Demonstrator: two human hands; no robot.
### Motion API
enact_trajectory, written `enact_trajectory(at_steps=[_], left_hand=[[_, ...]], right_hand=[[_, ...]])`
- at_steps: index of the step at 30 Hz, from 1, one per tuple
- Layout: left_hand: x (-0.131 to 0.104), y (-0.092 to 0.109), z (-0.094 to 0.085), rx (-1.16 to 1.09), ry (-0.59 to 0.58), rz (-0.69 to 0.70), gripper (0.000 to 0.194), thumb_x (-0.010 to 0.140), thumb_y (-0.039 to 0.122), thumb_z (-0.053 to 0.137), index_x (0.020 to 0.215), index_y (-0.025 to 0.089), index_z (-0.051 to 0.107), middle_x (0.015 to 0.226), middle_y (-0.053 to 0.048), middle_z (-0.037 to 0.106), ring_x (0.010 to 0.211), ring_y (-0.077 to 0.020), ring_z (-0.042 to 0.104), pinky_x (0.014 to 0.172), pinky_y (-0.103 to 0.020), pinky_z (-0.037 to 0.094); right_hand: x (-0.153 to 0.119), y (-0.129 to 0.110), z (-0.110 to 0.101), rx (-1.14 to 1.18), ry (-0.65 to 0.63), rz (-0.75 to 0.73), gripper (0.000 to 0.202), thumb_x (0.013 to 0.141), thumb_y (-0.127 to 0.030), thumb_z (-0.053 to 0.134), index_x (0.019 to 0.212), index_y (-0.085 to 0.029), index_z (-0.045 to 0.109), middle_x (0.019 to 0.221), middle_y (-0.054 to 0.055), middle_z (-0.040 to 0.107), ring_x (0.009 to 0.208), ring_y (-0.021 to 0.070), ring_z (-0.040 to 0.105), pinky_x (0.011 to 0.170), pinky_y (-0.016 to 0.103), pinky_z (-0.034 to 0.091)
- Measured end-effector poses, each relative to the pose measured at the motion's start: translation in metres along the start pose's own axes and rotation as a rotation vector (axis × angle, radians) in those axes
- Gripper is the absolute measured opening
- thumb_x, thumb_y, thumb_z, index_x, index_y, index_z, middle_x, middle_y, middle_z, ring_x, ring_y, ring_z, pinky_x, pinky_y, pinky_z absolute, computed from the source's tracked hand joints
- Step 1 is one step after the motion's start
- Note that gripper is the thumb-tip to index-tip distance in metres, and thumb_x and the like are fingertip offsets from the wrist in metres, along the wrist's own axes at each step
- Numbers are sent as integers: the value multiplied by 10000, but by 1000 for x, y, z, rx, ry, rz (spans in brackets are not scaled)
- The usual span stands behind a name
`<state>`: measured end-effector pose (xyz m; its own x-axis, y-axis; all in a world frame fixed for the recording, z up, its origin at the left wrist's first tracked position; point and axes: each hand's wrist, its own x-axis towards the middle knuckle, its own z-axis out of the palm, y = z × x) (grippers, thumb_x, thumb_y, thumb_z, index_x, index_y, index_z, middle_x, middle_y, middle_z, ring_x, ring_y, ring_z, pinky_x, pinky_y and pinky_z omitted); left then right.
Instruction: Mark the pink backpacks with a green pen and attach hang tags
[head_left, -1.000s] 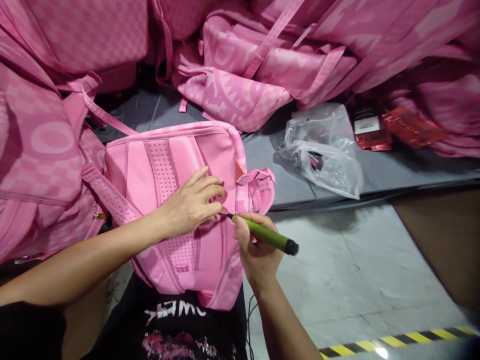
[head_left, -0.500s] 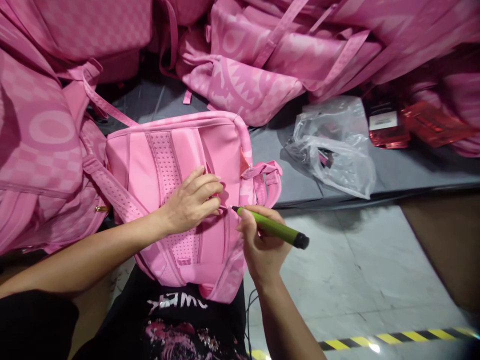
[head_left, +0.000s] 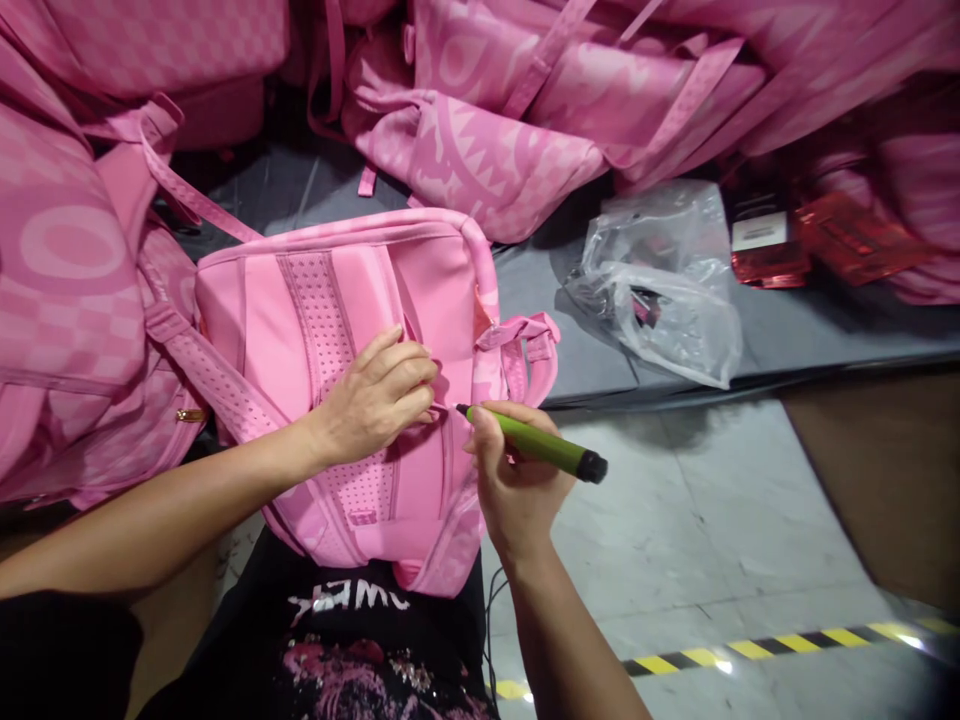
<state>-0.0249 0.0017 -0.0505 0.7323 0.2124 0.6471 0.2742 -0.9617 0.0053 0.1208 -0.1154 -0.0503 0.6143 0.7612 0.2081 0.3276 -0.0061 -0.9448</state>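
A pink backpack (head_left: 289, 330) lies back side up, its lower end over my lap. My left hand (head_left: 379, 395) rests on its back panel, fingers curled together at a seam; whatever they pinch is too small to make out. In my right hand (head_left: 517, 470) is a green marker (head_left: 540, 445) with black ends, its tip touching or very near the panel beside my left fingertips. A strap loop (head_left: 536, 345) sticks out at the backpack's right edge.
More pink bags (head_left: 510, 170) are piled behind and at the left. On the grey table (head_left: 810, 330) lie a clear plastic bag (head_left: 667, 290) and red packets (head_left: 772, 262). Yellow-black tape (head_left: 750, 650) crosses the floor.
The whole view has shifted slightly, so everything appears a little further left and up. Both hands and the marker keep nearly the same place on the backpack.
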Motion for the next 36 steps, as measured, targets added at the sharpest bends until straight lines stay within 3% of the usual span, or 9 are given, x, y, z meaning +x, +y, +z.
enact_trajectory(at_steps=[14,21,25,28,32,34,36], left_hand=[[6,0,-4,42,-26,3,192,955,280,551,827,167,637,980,-56,663,1070,-189,568,1112,-448,439],[9,3,-8,96,-116,5,211,959,314,541,836,169,632,1000,-58,670,1075,-203,556,1111,-442,399],[26,1,-18,152,-276,51,185,926,328,581,855,165,633,977,-61,681,1032,-233,570,1050,-447,401],[51,-6,-24,184,-524,123,140,868,304,633,854,166,652,852,-56,688,876,-231,603,882,-418,445],[86,-9,-32,177,-858,77,259,803,407,682,791,148,695,809,-95,719,846,-259,647,829,-412,434],[102,-2,-45,150,-914,30,250,824,396,646,785,157,710,807,-94,731,802,-248,663,775,-387,435],[118,15,-68,132,-881,-28,192,827,334,617,789,175,718,793,-78,735,735,-223,664,688,-346,423]], right_hand=[[2,2,0,5,-10,-8,121,846,-303,681,895,-195,656,756,-3,678,554,116,624,518,262,522],[3,3,-2,11,-39,20,160,846,-346,684,886,-193,667,751,4,675,556,129,631,505,262,512],[5,7,-3,-2,-53,-27,159,859,-349,672,890,-193,673,764,5,680,583,134,645,557,272,536],[4,10,-9,4,-81,-36,190,865,-373,664,892,-186,675,745,6,681,587,140,646,585,285,556],[-1,5,-23,83,-52,-154,226,869,-327,674,1043,-182,677,930,52,736,725,182,716,706,333,608],[-2,-5,-28,85,-109,-290,311,895,-288,647,1195,-204,640,1071,72,738,888,209,732,838,371,605],[-2,-22,-33,27,-112,-435,371,918,-264,616,1288,-236,594,1182,76,712,1036,225,702,933,400,576]])
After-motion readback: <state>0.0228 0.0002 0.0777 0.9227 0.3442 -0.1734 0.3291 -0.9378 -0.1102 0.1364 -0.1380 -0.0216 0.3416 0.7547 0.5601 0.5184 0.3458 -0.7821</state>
